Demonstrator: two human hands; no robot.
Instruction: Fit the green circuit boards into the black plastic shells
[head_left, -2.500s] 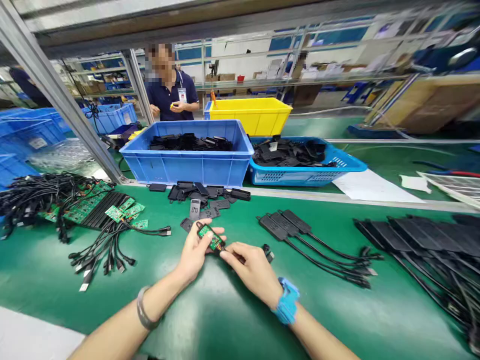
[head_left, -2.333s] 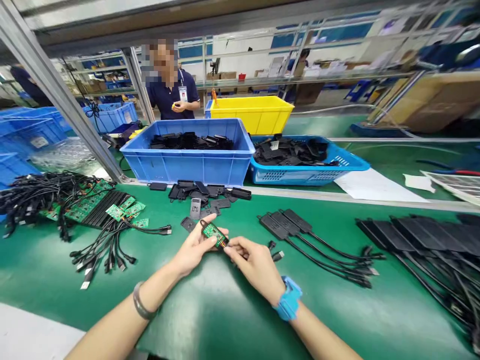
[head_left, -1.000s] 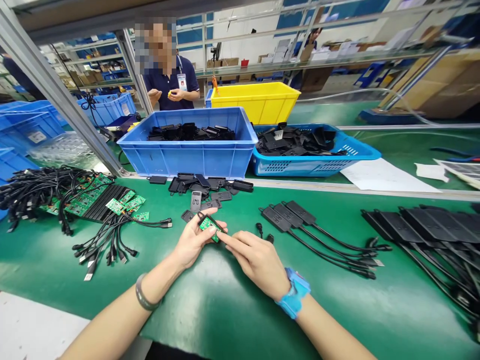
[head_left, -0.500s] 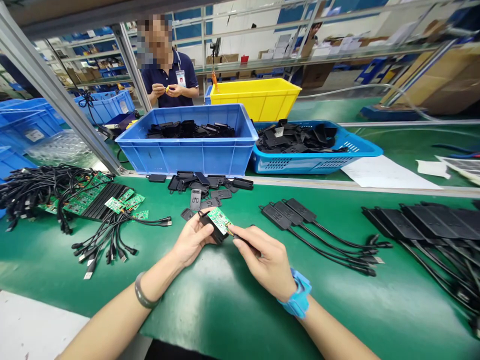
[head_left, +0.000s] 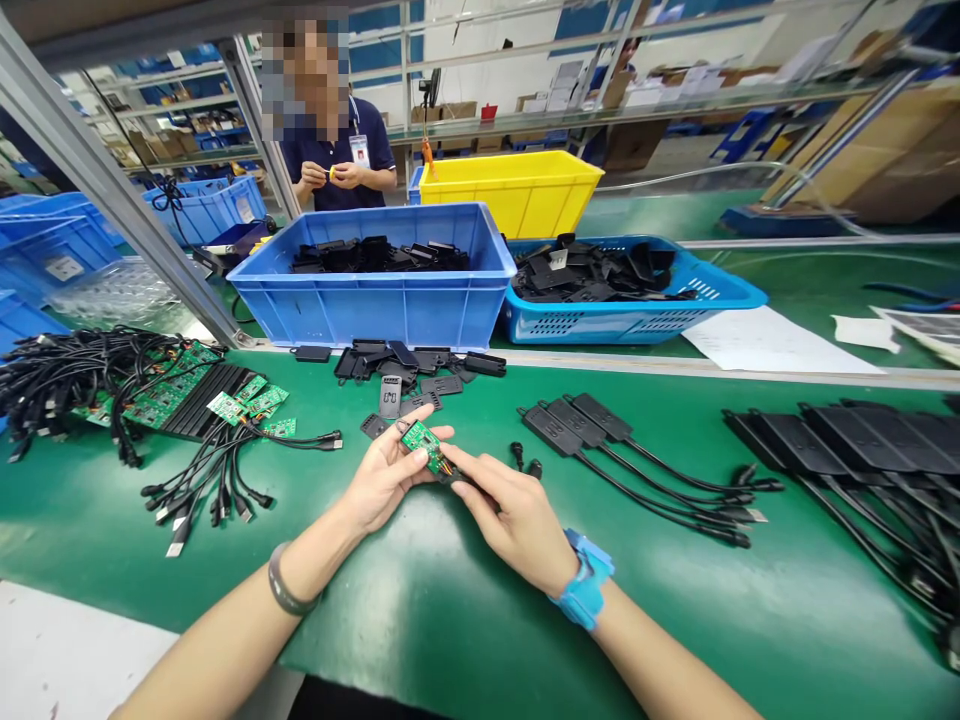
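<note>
No lettering can be read, even on the badge.

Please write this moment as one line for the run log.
left hand: holds green circuit board | right hand: at board's coloured wires | right of hands: three black cabled cases

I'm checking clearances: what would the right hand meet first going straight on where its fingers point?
Likely the wired end of the green circuit board in the left hand, though depth is unclear.

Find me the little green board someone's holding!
The green board held in the left hand; the other green boards lie farther left, among black cables.
</note>
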